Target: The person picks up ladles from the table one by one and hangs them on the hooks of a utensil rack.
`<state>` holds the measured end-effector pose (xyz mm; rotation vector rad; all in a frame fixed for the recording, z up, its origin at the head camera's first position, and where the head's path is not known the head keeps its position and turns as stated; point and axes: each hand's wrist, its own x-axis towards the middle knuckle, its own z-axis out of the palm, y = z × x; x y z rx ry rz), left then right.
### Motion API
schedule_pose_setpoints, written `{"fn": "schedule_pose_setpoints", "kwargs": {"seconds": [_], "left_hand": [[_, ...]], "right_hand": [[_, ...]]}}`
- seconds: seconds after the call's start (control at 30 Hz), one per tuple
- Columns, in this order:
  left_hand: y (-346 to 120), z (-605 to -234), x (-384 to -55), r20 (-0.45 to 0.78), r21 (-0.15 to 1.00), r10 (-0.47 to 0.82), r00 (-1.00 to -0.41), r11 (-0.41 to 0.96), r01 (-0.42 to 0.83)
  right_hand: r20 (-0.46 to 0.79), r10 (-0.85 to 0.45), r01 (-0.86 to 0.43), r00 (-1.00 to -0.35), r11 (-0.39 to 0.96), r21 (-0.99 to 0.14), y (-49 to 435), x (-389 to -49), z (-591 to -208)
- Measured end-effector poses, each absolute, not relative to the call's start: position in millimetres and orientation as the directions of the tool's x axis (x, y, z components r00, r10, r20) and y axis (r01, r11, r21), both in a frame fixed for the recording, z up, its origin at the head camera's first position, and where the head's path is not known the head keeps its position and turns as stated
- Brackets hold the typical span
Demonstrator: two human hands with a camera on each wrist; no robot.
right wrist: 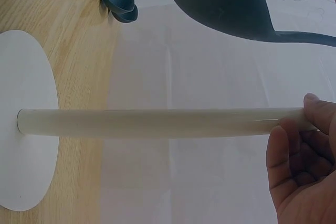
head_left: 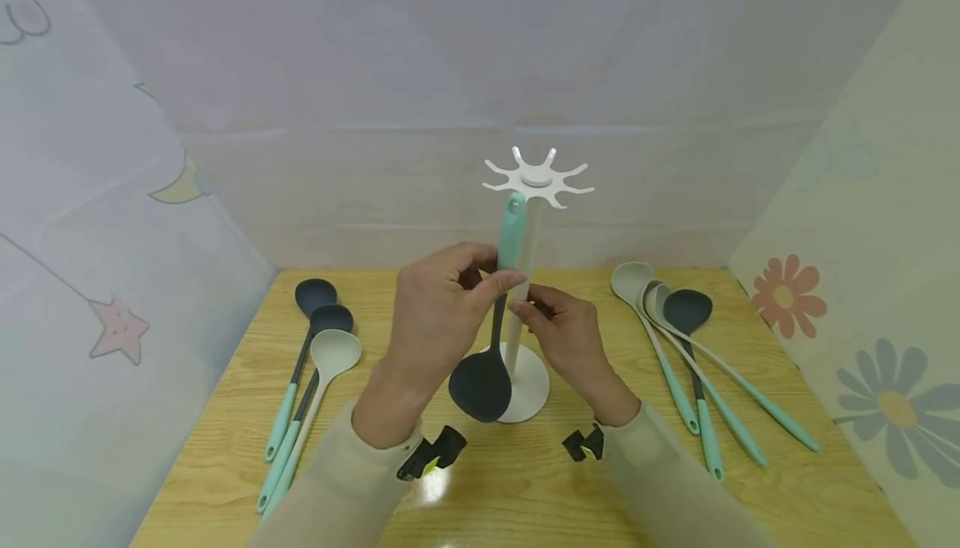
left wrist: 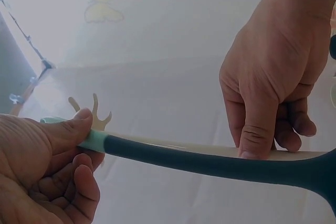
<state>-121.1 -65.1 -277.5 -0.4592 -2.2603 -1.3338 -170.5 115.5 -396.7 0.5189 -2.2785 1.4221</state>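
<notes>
A dark ladle [head_left: 480, 385] with a mint handle hangs upright, bowl down, before a white utensil stand [head_left: 534, 394]. My left hand [head_left: 442, 314] pinches the lower part of its mint handle between thumb and fingers. The handle's holed tip is close under the stand's ring of hooks [head_left: 537, 176]; whether a hook passes through the hole I cannot tell. Lower down, my right hand [head_left: 570, 335] pinches the stand's pole [right wrist: 168, 123] between thumb and fingers. In the left wrist view the ladle's dark shaft [left wrist: 173, 160] runs across in front of the pole.
Left on the wooden table [head_left: 217, 456] lie two dark utensils and a cream ladle [head_left: 335, 352], all mint-handled. On the right are several more, cream ones and a dark ladle [head_left: 687, 310], with handles crossing. Printed cloth walls [head_left: 360, 181] enclose the back and sides.
</notes>
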Motion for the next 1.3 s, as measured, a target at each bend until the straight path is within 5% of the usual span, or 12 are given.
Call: {"fn": "schedule_pose_setpoints", "kwargs": {"seconds": [0.7, 1.0, 1.3], "left_hand": [[-59, -283, -134, 0.485, 0.758, 0.042, -0.874, 0.478, 0.443], [-56, -286, -138, 0.486, 0.764, 0.041, -0.873, 0.465, 0.447], [-53, -287, -139, 0.507, 0.75, 0.046, -0.861, 0.469, 0.466]], "right_hand": [[0.486, -0.111, -0.485, -0.867, 0.418, -0.768, 117, -171, -394], [0.464, -0.184, -0.487, -0.866, 0.518, -0.703, 131, -172, -376], [0.621, 0.051, -0.581, -0.782, 0.301, -0.756, 146, -171, -311]]}}
